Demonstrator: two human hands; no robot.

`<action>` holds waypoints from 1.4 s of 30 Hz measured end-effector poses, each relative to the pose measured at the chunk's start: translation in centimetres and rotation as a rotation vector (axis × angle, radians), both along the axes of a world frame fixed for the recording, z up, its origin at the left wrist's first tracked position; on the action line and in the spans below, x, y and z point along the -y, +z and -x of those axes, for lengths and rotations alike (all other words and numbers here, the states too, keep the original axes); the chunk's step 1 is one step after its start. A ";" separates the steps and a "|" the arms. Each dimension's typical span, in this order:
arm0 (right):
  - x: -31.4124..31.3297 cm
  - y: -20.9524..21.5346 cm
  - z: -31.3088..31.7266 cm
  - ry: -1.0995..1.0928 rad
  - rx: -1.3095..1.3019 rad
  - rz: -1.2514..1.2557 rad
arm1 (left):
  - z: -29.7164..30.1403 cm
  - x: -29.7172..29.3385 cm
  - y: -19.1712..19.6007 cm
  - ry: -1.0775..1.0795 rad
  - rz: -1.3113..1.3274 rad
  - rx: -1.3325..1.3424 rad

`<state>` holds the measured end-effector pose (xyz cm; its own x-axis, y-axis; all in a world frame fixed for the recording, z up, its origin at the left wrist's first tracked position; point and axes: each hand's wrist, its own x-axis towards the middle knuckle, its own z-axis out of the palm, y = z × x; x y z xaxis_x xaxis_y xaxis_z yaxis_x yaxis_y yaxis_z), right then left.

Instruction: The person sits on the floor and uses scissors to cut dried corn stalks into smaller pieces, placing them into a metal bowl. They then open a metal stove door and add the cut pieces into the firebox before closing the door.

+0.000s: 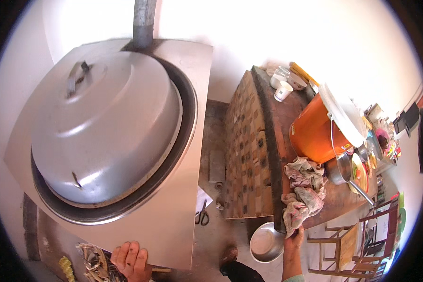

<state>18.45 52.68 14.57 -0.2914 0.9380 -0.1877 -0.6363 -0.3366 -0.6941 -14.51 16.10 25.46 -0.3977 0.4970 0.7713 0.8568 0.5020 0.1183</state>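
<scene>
A crumpled, stained pink-and-white cloth rag (300, 199) hangs off the counter edge: probably soft, light and limp, easiest pinched at its lower end. The right hand (293, 239) grips that hanging end, fingers closed. The left hand (130, 260) rests, fingers loosely together, on the steel stove top's (174, 225) near edge.

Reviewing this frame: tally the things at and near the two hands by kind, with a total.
Rags on the counter edge, one touched by the right hand: 2
Metal bowl on the floor: 1
Scissors: 1
Domed metal lid: 1
Steel stove top, edge under the left hand: 1
Orange bucket: 1
Total: 7
</scene>
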 end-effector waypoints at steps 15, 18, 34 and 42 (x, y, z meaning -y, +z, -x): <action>0.1 1.1 -1.2 -0.084 0.439 0.310 | -3.9 -3.3 7.5 -0.100 0.345 0.631; -0.6 2.1 -1.2 -0.081 0.554 0.354 | -4.0 -6.8 9.4 -0.248 0.508 0.654; -0.4 3.6 -1.8 0.088 0.724 0.341 | -5.5 -10.4 9.8 -0.087 0.752 0.374; -0.1 4.0 -0.9 0.066 0.498 0.302 | -5.0 -10.1 9.3 -0.151 0.738 0.373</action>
<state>19.35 52.78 18.56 -0.1557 0.8045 -0.5732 -0.2286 -0.5938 -0.7714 -9.55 26.16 34.79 -0.4510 0.8906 0.0590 0.8907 0.4449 0.0932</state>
